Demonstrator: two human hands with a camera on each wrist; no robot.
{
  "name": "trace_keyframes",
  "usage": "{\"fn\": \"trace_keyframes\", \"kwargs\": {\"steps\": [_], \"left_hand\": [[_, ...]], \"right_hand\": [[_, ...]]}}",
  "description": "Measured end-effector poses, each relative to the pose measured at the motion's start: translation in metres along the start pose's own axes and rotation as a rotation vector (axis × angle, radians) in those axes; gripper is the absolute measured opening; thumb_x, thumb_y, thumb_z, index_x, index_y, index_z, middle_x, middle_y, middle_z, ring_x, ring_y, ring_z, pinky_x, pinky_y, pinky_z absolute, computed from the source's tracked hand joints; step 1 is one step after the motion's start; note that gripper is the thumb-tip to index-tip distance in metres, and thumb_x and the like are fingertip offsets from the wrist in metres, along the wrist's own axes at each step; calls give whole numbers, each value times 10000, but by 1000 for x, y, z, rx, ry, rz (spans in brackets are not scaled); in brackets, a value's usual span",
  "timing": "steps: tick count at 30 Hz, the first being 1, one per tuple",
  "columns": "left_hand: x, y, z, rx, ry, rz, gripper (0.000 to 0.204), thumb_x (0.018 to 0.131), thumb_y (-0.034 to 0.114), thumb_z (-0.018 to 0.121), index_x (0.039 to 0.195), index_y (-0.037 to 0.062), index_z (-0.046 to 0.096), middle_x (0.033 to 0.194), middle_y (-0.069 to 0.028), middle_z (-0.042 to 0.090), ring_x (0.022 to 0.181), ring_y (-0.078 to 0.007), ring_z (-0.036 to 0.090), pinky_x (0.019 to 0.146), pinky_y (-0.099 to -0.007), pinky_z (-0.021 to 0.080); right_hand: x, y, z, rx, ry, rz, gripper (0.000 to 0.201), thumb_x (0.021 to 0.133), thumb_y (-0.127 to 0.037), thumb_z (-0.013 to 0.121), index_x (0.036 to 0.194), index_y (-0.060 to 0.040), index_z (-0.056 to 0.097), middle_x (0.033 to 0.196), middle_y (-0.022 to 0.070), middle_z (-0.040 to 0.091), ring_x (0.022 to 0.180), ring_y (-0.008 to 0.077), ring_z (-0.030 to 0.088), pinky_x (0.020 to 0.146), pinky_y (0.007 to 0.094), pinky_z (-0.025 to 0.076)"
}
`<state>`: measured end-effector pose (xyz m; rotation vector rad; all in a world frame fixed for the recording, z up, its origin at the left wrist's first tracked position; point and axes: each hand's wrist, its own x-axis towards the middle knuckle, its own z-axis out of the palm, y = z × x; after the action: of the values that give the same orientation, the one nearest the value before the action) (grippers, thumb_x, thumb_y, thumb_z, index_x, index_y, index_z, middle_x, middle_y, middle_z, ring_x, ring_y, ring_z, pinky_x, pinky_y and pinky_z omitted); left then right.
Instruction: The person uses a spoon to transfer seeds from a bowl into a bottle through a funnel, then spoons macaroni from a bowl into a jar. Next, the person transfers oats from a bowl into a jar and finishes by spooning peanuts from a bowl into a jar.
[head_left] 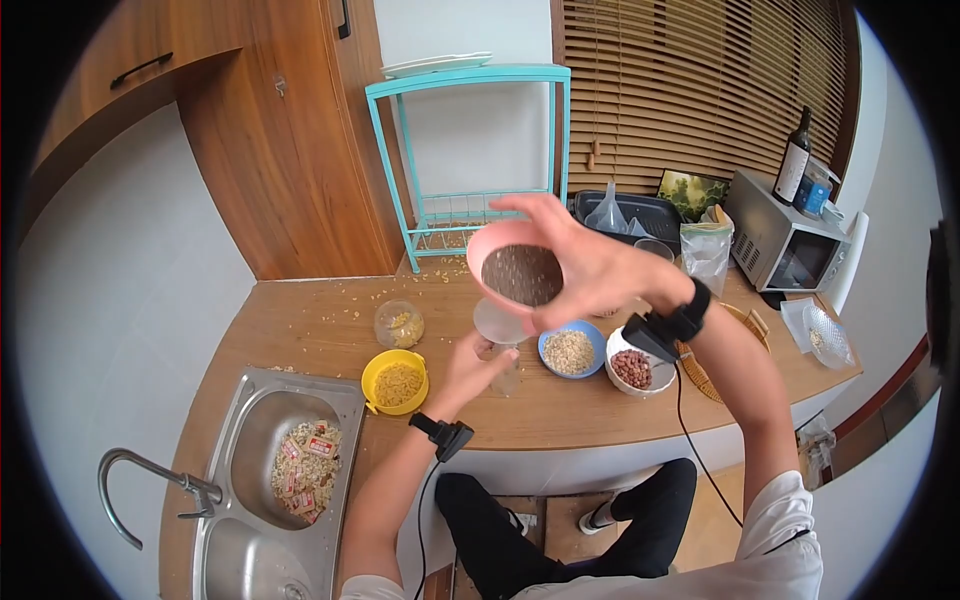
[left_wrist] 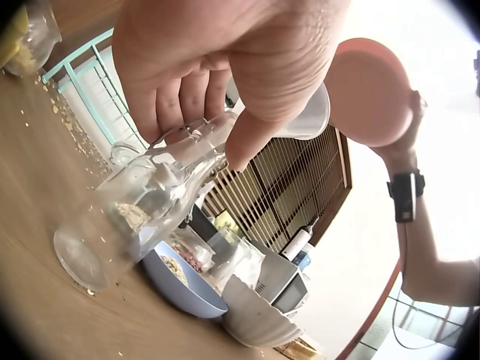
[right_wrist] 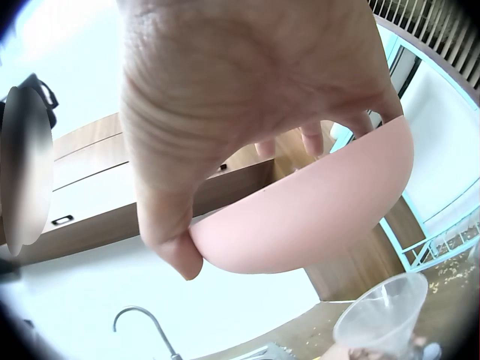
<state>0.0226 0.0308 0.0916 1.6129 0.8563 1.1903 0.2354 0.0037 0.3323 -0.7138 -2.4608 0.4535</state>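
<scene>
In the head view my right hand [head_left: 612, 272] grips a pink bowl [head_left: 486, 240] by its rim, tilted, with small dark grains [head_left: 524, 276] in it. Beneath its lower edge is a clear funnel [head_left: 500, 322]. The funnel's spout goes into the neck of a glass bottle [left_wrist: 139, 206] that stands on the counter and has a little pale stuff inside. My left hand [head_left: 470, 375] grips the bottle at its neck, thumb on the near side. From the right wrist, the bowl's smooth outside [right_wrist: 315, 214] shows, with the thumb pressed on one end and the funnel below.
Around the bottle stand a yellow bowl [head_left: 425, 382] of pasta, a glass jar [head_left: 400, 322], a blue bowl [head_left: 545, 362] of oats and a white bowl [head_left: 640, 388] of reddish beans or nuts. A sink [head_left: 355, 430] lies left, a turquoise rack [head_left: 470, 75] behind, a microwave [head_left: 790, 235] right.
</scene>
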Motion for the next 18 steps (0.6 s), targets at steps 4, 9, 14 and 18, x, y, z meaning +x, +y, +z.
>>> {"fn": "trace_keyframes", "kwargs": {"steps": [4, 9, 14, 18], "left_hand": [[-3, -2, 12, -121, -30, -4, 527, 837, 42, 758, 1308, -42, 538, 1279, -128, 624, 1233, -203, 571, 1094, -374, 421], [-13, 3, -3, 4, -17, 75, 723, 854, 103, 744, 1461, -17, 369, 1469, -191, 446, 1395, -249, 418, 1181, -424, 311], [-7, 7, -45, -807, 101, -43, 737, 995, 346, 559, 1508, -62, 223, 1544, -264, 296, 1452, -382, 304, 1209, -498, 277], [14, 32, -51, -1115, 190, -151, 786, 1007, 481, 498, 1487, -82, 234, 1520, -275, 327, 1435, -397, 330, 1199, -513, 307]], "right_hand": [[43, 29, 6, -34, 22, 139, 1164, 580, -375, 847, 1518, -99, 215, 1420, 235, 324, 1303, 395, 451, 1095, 438, 426], [83, 78, 36, -100, 44, 287, 1196, 577, -435, 847, 1528, -127, 191, 1441, 232, 294, 1322, 412, 429, 1104, 450, 416], [105, 101, 62, -84, -41, 317, 1202, 574, -453, 850, 1530, -141, 190, 1446, 224, 292, 1336, 413, 418, 1104, 455, 417], [120, 99, 76, -115, -166, 241, 1197, 572, -440, 857, 1532, -147, 204, 1440, 210, 306, 1343, 407, 416, 1108, 456, 420]]}}
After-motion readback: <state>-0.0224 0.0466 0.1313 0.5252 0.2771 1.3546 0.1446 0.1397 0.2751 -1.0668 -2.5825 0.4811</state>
